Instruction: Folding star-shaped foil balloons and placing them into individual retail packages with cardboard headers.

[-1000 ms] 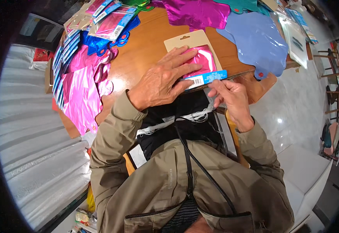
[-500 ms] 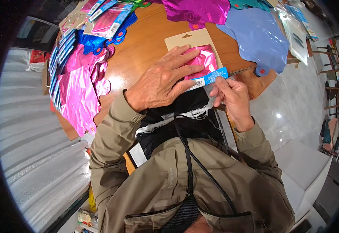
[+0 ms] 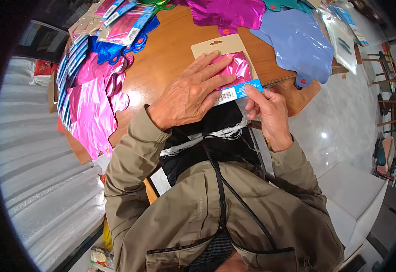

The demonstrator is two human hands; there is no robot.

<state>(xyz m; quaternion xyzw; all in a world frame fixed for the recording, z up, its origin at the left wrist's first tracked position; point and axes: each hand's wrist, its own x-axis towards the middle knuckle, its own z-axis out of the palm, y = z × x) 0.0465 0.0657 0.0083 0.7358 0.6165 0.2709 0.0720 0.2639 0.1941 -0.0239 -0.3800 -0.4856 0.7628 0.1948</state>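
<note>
My right hand (image 3: pixel 272 113) now reaches farther over one blue strip (image 3: pixel 240 90); pinching or not, I can't tell. My left hand (image 3: pixel 186 97), fingers apart, covers one pink packet (image 3: pixel 240 66).

Left hand (image 3: pixel 189 94) lies outstretched; right hand (image 3: pixel 271 111) curls, grip unclear.

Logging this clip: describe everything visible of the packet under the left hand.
The packet lies slightly turned at the near edge of the table: tan card, hang slot far end, shiny pink foil-like contents, blue barcoded near strip. The left hand covers its left side; the right hand's thumb overlaps the strip.
</note>
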